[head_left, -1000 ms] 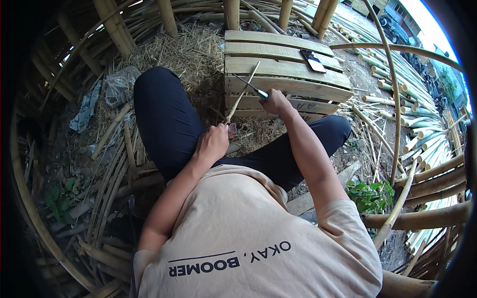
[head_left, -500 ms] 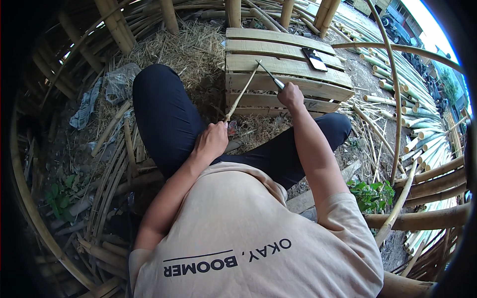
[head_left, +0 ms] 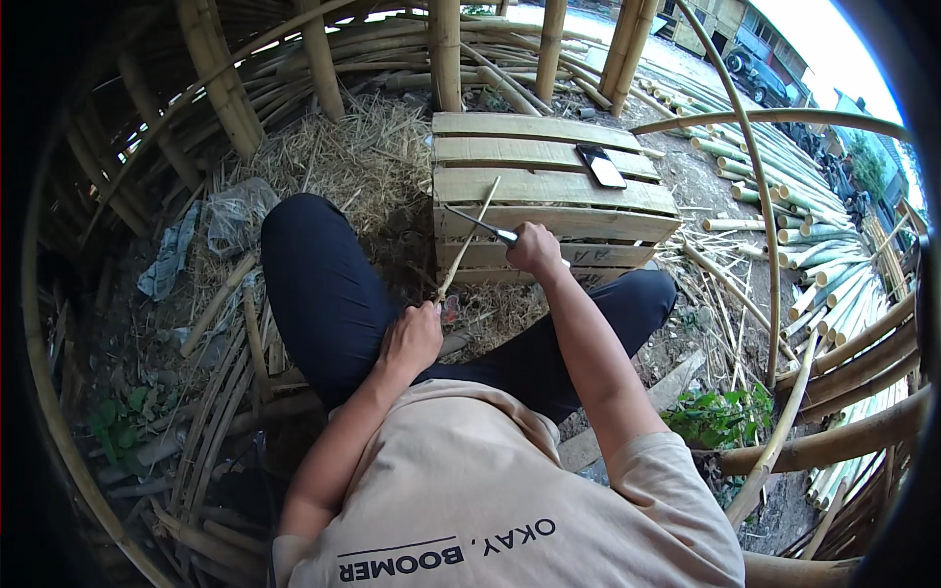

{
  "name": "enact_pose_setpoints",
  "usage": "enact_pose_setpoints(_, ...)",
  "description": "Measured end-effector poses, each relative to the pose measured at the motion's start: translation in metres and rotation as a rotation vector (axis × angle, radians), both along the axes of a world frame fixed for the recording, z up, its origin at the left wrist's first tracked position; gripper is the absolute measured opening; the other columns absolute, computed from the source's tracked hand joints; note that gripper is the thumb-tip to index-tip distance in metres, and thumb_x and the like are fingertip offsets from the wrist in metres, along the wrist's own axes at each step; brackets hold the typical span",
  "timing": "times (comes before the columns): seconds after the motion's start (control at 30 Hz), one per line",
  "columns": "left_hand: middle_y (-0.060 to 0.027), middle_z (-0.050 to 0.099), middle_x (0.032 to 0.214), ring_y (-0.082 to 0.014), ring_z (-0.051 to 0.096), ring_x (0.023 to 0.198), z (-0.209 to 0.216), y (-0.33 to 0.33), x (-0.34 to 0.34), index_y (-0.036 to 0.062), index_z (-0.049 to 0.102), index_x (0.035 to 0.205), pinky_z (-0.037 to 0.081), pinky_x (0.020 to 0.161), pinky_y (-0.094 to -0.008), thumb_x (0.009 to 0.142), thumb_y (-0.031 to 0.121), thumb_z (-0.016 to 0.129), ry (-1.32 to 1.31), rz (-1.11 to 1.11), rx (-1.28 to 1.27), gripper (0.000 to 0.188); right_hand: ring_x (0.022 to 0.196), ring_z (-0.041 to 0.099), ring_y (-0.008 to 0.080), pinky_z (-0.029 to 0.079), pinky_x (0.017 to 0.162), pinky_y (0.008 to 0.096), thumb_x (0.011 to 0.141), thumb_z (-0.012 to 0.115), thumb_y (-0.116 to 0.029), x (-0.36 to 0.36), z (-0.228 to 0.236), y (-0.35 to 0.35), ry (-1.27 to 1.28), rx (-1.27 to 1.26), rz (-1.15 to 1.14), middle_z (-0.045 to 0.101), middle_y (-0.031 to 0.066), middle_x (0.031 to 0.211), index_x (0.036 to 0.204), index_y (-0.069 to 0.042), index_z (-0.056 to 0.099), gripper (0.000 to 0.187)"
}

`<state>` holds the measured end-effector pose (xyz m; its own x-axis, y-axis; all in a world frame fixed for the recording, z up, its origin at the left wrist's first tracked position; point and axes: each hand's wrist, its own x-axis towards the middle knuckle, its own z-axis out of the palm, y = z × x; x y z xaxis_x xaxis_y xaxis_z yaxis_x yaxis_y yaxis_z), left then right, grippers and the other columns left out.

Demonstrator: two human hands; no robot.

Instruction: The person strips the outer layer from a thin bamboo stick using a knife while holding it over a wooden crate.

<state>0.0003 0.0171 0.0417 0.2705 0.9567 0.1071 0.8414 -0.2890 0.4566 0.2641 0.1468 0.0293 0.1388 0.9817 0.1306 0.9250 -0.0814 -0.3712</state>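
Note:
I sit on the ground with my dark-trousered legs spread. My left hand [head_left: 412, 341] grips the lower end of a thin bamboo stick [head_left: 469, 238] that slants up toward the wooden crate [head_left: 510, 157]. My right hand [head_left: 534, 250] is shut on the handle of a knife [head_left: 480, 227], whose blade lies against the stick about midway along it. Straw and bamboo shavings [head_left: 500, 314] lie between my legs under the stick.
A dark flat phone [head_left: 600, 167] lies on the crate's top. Bent bamboo strips [head_left: 750, 176] arch at the right, cut bamboo poles [head_left: 833, 265] are piled far right, upright posts [head_left: 446, 49] stand behind, and a crumpled plastic sheet [head_left: 230, 211] lies at the left.
My right hand with the knife rose along the stick toward the crate, then came back down a little. My left hand stayed at the stick's lower end.

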Motion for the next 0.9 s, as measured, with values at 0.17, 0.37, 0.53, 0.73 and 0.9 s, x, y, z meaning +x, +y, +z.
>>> enact_pose_setpoints(0.17,-0.0302,0.065,0.079,-0.0488,0.065,0.077,-0.002,0.001,-0.001,-0.0028,0.062,0.089,0.053,0.067,-0.0566,0.104,0.025,0.042,-0.003,-0.005,0.030,0.038,0.094,0.070,0.0385,0.056,0.086,0.0475,0.078,0.065,-0.018,0.027,-0.003,0.008,0.041,0.027,-0.138,0.072,0.0227,0.098,0.092,-0.005,0.075,0.022)
enact_pose_setpoints(0.37,-0.0292,0.066,0.079,-0.0470,0.067,0.076,-0.002,-0.001,0.002,-0.0025,0.063,0.088,0.054,0.068,-0.0552,0.103,0.024,0.042,0.011,0.012,0.038,0.037,0.092,0.067,0.0433,0.055,0.085,0.0494,0.078,0.067,-0.023,0.017,0.000,0.001,0.086,-0.048,0.173,0.070,0.0268,0.092,0.090,-0.001,0.073,0.026)
enact_pose_setpoints(0.53,-0.0293,0.066,0.079,-0.0469,0.067,0.077,-0.002,0.001,0.000,-0.0023,0.063,0.088,0.054,0.069,-0.0552,0.103,0.024,0.042,-0.006,0.007,0.028,0.037,0.091,0.069,0.0408,0.056,0.085,0.0467,0.073,0.065,-0.017,0.004,0.001,-0.002,0.022,-0.052,0.123,0.071,0.0244,0.091,0.087,-0.004,0.075,0.021)
enact_pose_setpoints(0.73,-0.0299,0.065,0.078,-0.0483,0.065,0.077,-0.007,0.008,0.000,-0.0029,0.061,0.087,0.052,0.064,-0.0566,0.104,0.024,0.044,-0.048,-0.001,0.059,0.037,0.089,0.070,0.0391,0.057,0.083,0.0457,0.069,0.064,-0.015,-0.001,-0.002,0.002,-0.021,0.054,0.037,0.072,0.0222,0.089,0.086,-0.007,0.075,0.021)
enact_pose_setpoints(0.9,-0.0294,0.065,0.079,-0.0483,0.064,0.077,-0.005,0.010,-0.001,-0.0023,0.061,0.088,0.052,0.066,-0.0567,0.104,0.025,0.043,-0.017,0.005,0.041,0.036,0.087,0.071,0.0392,0.057,0.082,0.0464,0.069,0.065,-0.016,0.001,-0.003,0.009,-0.008,0.093,0.019,0.072,0.0214,0.088,0.086,-0.007,0.076,0.022)
